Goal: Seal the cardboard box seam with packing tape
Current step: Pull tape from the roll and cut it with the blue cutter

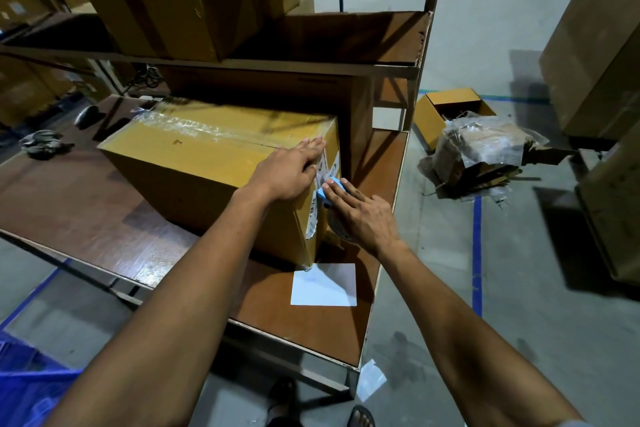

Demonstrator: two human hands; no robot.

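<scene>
Box: the cardboard box sits on my worktop, clear tape along its top seam.
Left hand: fingers flat, pressing the box's top right edge.
Right hand: fingers wrapped around the blue tape dispenser against the box's end face.

Brown wooden table, cardboard box standing on it, white sheet just beside the box's corner

One wide-angle view is taken from head height, angled forward and down, close over the table, shelving seen beyond.
</scene>
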